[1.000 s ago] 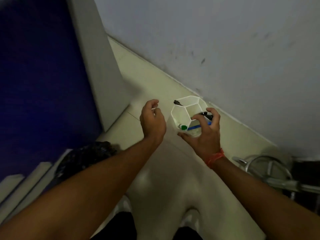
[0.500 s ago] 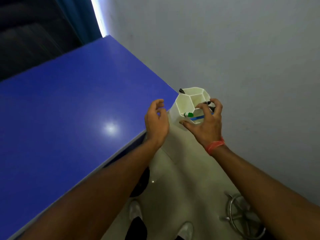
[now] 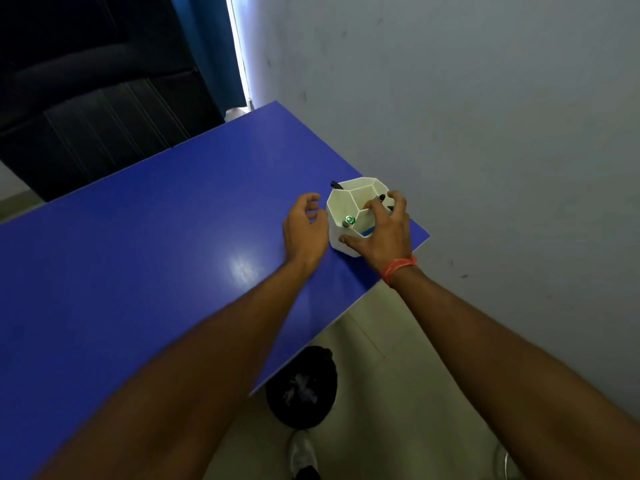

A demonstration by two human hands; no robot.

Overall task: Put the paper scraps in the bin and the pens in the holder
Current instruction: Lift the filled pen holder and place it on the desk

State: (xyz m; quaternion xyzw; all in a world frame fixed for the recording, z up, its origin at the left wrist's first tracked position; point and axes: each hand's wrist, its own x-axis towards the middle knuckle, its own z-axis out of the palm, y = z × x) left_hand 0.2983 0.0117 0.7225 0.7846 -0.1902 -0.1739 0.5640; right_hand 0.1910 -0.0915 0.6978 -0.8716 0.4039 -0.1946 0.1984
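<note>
A white hexagonal pen holder (image 3: 341,216) with several compartments stands on the right corner of the blue table (image 3: 156,244). My right hand (image 3: 381,233) grips it from above, thumb on its front wall and fingers over the rim. Inside it I see a green-capped pen (image 3: 348,220), a blue pen (image 3: 366,232) partly hidden under my palm, and a black pen tip (image 3: 336,185) at the far rim. Just left of the holder, my left hand (image 3: 304,230) hovers with curled fingers, holding nothing. A black-lined bin (image 3: 301,386) with pale paper scraps inside sits on the floor under the table edge.
A grey wall runs close along the right of the table. Dark furniture and a blue curtain stand behind the table's far edge. My shoe (image 3: 303,452) is on the pale floor below the bin.
The holder has been lifted from near the floor and brought up onto the table's right corner, still in my right hand. My left hand travelled alongside it, empty.
</note>
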